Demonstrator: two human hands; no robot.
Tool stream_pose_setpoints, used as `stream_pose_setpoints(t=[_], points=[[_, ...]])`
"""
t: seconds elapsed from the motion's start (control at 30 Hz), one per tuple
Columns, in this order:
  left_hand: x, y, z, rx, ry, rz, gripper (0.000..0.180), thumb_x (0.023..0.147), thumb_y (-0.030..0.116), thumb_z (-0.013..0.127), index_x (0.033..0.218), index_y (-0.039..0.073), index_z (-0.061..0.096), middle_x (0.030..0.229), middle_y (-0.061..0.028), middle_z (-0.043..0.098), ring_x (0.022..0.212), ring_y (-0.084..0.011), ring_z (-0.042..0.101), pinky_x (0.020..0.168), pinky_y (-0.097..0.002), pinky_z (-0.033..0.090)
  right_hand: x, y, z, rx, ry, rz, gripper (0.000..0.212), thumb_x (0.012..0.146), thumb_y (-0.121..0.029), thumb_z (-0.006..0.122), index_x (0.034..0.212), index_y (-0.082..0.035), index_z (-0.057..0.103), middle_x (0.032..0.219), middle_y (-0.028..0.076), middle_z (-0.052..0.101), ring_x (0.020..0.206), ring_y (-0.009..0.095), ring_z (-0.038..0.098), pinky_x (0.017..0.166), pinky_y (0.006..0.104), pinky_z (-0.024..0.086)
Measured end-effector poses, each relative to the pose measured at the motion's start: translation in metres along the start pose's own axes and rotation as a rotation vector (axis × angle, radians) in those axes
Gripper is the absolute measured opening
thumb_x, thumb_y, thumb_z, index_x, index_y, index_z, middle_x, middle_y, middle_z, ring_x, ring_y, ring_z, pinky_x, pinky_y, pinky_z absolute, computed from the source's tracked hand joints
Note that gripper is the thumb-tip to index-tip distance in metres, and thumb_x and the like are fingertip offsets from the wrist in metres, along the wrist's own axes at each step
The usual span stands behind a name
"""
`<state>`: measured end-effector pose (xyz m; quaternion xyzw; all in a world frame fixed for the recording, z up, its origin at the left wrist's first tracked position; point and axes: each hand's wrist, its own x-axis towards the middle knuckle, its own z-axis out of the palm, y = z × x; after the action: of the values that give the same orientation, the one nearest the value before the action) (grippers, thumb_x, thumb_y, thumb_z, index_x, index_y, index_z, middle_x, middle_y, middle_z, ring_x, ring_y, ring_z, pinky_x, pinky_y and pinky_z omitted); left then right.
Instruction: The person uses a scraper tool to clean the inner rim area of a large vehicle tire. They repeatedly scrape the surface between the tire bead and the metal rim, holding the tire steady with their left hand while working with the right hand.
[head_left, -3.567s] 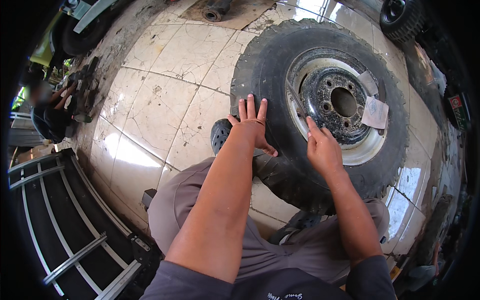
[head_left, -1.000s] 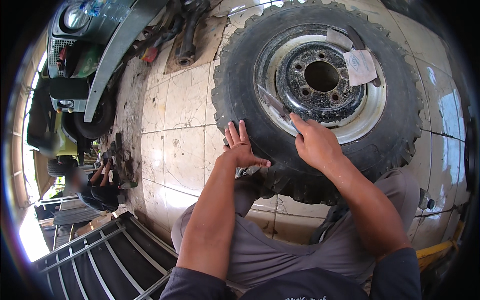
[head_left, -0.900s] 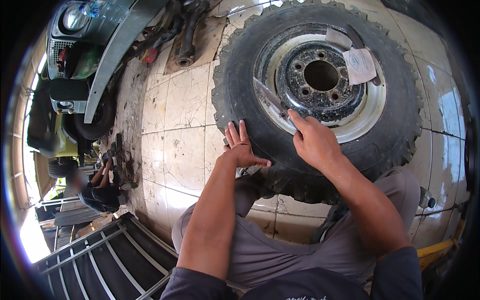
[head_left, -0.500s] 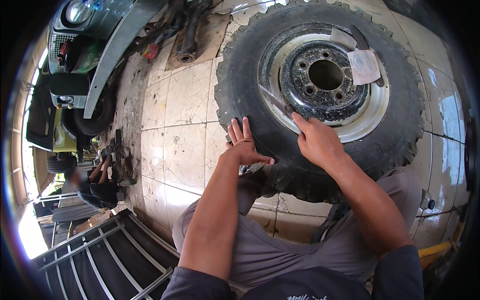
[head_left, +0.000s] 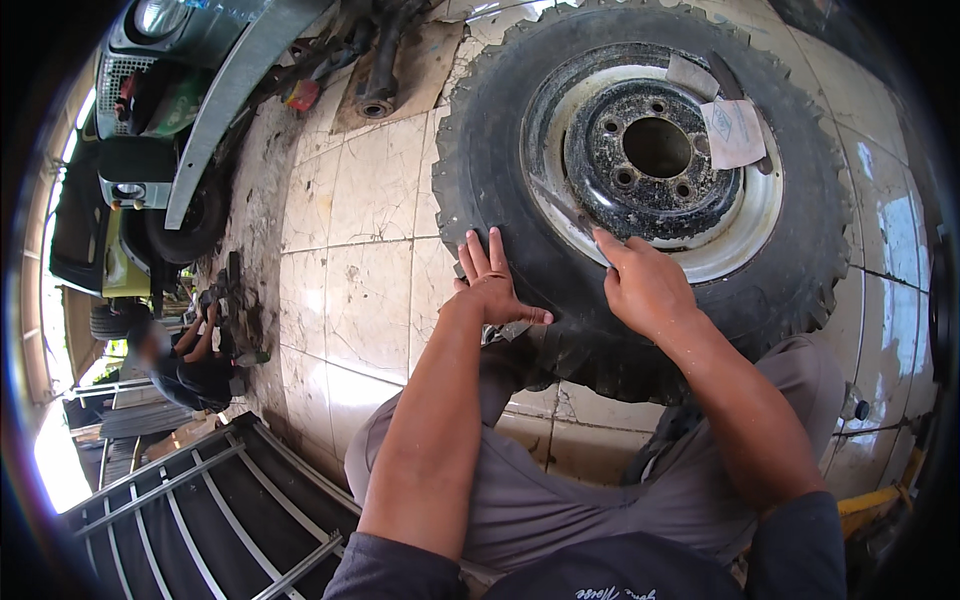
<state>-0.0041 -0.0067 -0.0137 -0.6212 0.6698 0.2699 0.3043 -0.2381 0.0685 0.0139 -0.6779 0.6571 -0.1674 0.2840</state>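
Note:
A large black tyre (head_left: pixel 480 150) with chunky tread lies flat before my knees, fitted on a worn white and black wheel rim (head_left: pixel 735 235). My right hand (head_left: pixel 648 285) is closed around a thin, blade-like metal tool (head_left: pixel 568 208), forefinger stretched along it. The tool lies against the near-left part of the rim; its handle is hidden in my fist. Fingers spread, my left hand (head_left: pixel 492 296) rests on the near-left tread and sidewall. A pale printed paper square (head_left: pixel 735 134) and a smaller greyish piece (head_left: pixel 692 76) lie on the rim's right side, over a long dark flat bar (head_left: pixel 724 76).
Cracked cream floor tiles (head_left: pixel 365 290) surround the tyre. A dark metal part (head_left: pixel 382 75) lies on cardboard at the back. Vehicle parts (head_left: pixel 140 180) stand at left, where another person (head_left: pixel 190 365) crouches. A slatted metal frame (head_left: pixel 215 510) is at lower left, a bottle (head_left: pixel 853 408) at right.
The view has shifted very slightly. My right hand stays at the rim with the tool, and my left hand remains spread on the tyre.

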Motion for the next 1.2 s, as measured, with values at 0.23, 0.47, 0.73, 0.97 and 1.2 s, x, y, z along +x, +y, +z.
stream_pose_setpoints(t=[0.23,0.47,0.73,0.97,1.2], points=[[0.000,0.001,0.003,0.013,-0.002,-0.016,0.174,0.044,0.076,0.086,0.147,0.009,-0.037,0.155,-0.0277,-0.035,0.148,-0.0442,-0.024,0.117,-0.0658,0.013,0.002,0.006,0.008,0.027,-0.033,0.008,0.051,0.087,-0.010,0.057,0.138,-0.010,0.053,0.099,0.020,0.065,0.090,0.040,0.066,0.080,0.0495,0.053],[0.000,0.003,-0.001,-0.014,0.013,0.008,0.174,0.044,0.076,0.087,0.148,0.010,-0.036,0.156,-0.0276,-0.033,0.148,-0.0440,-0.023,0.117,-0.0665,0.014,0.002,0.014,0.009,0.040,-0.025,-0.003,0.050,0.088,-0.011,0.057,0.138,-0.011,0.054,0.097,0.020,0.066,0.091,0.039,0.066,0.080,0.0491,0.053],[0.001,-0.001,0.001,-0.025,0.025,0.014,0.174,0.044,0.075,0.087,0.149,0.010,-0.035,0.156,-0.0277,-0.032,0.148,-0.0439,-0.023,0.116,-0.0678,0.015,-0.002,-0.001,-0.004,-0.026,0.005,-0.006,0.052,0.088,-0.011,0.058,0.140,-0.013,0.053,0.103,0.019,0.064,0.087,0.039,0.067,0.078,0.0482,0.054],[0.000,-0.001,0.004,-0.031,0.017,0.006,0.173,0.044,0.074,0.088,0.149,0.009,-0.034,0.156,-0.0279,-0.032,0.148,-0.0440,-0.023,0.115,-0.0684,0.014,-0.007,-0.006,0.000,-0.075,-0.021,-0.014,0.053,0.088,-0.008,0.056,0.140,-0.014,0.052,0.105,0.020,0.063,0.086,0.039,0.068,0.078,0.0488,0.055],[0.002,-0.002,0.002,-0.032,0.048,0.016,0.174,0.042,0.075,0.088,0.150,0.009,-0.032,0.157,-0.0279,-0.031,0.148,-0.0440,-0.022,0.114,-0.0692,0.015,-0.006,0.001,0.004,-0.110,-0.039,0.003,0.053,0.087,-0.008,0.056,0.139,-0.014,0.053,0.105,0.019,0.063,0.086,0.039,0.068,0.075,0.0489,0.054]])
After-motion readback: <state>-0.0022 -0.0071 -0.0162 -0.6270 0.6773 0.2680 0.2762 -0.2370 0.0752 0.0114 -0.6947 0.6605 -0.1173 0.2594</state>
